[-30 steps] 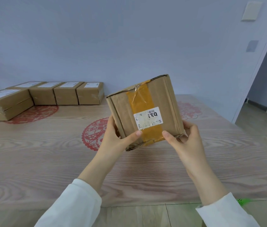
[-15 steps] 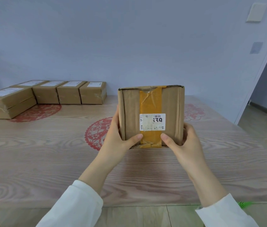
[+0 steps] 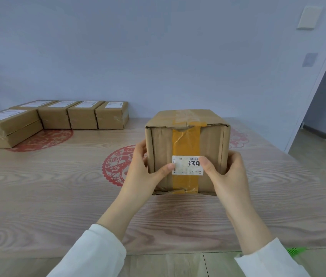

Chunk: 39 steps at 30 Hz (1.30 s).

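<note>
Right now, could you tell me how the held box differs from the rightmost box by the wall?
The held box is taller, nearly cubic; the rightmost box is flatter. The held box has yellow tape and a front label; the rightmost box's label lies on top. Both are brown cardboard.

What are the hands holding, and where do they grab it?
A taped cardboard box: left hand grips its left side, right hand its right side.

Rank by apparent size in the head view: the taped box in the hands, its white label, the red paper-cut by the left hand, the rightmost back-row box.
1. taped box, nearest the camera.
2-3. red paper-cut and rightmost back-row box: alike; one partly hidden, the other farther off.
4. white label.
</note>
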Each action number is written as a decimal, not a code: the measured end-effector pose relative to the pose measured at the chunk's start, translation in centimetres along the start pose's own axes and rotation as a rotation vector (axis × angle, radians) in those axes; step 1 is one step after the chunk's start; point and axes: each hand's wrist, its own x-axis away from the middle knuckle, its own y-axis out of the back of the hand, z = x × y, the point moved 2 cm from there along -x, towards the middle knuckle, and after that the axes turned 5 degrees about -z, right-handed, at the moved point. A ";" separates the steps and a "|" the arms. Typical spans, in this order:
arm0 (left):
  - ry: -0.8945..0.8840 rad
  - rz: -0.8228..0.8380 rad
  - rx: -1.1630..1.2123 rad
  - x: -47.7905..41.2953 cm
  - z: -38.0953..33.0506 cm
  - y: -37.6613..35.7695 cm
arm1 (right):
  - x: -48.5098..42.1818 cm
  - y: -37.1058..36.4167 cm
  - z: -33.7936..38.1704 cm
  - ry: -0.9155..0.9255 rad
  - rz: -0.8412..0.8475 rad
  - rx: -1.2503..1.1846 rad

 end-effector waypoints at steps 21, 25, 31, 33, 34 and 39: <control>0.028 -0.029 0.007 0.3 -0.8 0.0 | 0.2 0.3 1.3 0.022 0.092 -0.144; 0.069 -0.034 0.023 0.3 -1.2 0.1 | 0.4 0.3 1.3 0.051 0.102 -0.130; 0.134 -0.035 0.125 -0.1 -1.0 0.3 | 0.4 0.5 0.9 0.037 0.215 -0.160; 0.129 -0.032 0.128 -0.2 -1.0 0.4 | 0.6 0.4 0.7 0.000 0.262 -0.155; 0.121 -0.030 0.121 -0.3 -1.0 0.4 | 0.7 0.3 0.6 -0.029 0.285 -0.162; 0.099 0.045 0.094 -0.1 -1.1 0.4 | 0.7 0.2 0.9 -0.121 0.230 -0.209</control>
